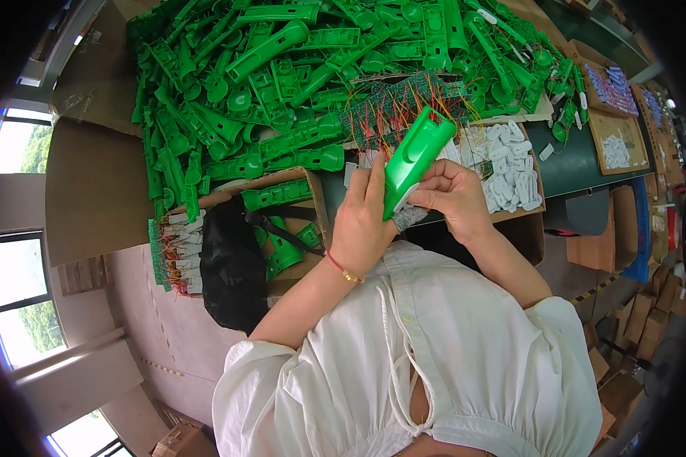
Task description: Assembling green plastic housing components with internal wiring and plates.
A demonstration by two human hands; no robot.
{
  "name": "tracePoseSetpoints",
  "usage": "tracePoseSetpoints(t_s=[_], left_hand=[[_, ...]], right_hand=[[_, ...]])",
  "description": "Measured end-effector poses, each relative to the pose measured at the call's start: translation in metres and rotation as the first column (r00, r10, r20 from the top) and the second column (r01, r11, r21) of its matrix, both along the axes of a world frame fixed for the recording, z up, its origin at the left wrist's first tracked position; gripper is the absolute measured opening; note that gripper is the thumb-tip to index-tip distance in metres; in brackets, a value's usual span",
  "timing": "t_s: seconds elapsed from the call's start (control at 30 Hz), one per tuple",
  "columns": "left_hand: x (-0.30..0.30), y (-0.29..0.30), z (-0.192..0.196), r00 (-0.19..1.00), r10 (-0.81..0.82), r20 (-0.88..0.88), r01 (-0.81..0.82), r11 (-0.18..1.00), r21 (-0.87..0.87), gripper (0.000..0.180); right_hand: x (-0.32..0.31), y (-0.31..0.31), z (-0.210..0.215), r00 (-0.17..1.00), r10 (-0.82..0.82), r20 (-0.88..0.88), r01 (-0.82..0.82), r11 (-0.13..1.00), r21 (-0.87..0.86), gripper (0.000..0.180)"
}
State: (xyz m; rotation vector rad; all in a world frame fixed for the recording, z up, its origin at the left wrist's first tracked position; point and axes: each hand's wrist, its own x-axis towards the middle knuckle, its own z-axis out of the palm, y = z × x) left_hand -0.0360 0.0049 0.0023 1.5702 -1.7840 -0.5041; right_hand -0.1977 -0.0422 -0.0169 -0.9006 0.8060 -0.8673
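A long green plastic housing (pixel 421 148) is tilted in front of me, its far end wider and partly hollow. My left hand (pixel 358 221) grips it along its left side, fingers pointing up. At its near end, the thumb and fingertips of my right hand (pixel 459 199) are closed on a small white plastic piece (pixel 406 196) lying against the housing. Fingers partly hide that piece. Just beyond my hands lie green circuit boards (pixel 404 107) with red and yellow wires. Right of my right hand is a pile of white plastic covers (pixel 507 171).
A large heap of green housings (pixel 274 68) covers the far left of the table. At the near left stand a cardboard box (pixel 316 199) with green parts and a black cloth bag (pixel 232 266). Cardboard trays (pixel 623 145) hold small parts at far right.
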Motion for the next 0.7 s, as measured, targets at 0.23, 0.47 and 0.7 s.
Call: tracePoseSetpoints(t_s=[0.23,0.47,0.7], left_hand=[[0.003,0.000,-0.004,0.985,0.108,0.138,-0.082,0.980,-0.180,0.073],[0.005,-0.002,-0.013,0.992,0.105,0.072,-0.071,0.923,-0.378,0.078],[0.009,-0.006,-0.016,0.981,0.103,0.166,-0.028,0.915,-0.402,0.076]], right_hand=[[0.003,0.003,-0.011,1.000,-0.023,0.015,0.023,0.999,0.047,0.031],[0.003,0.001,-0.014,0.997,-0.013,0.077,0.009,0.998,0.058,0.036],[0.005,0.003,-0.010,0.992,-0.034,0.118,0.030,0.999,0.033,0.037]])
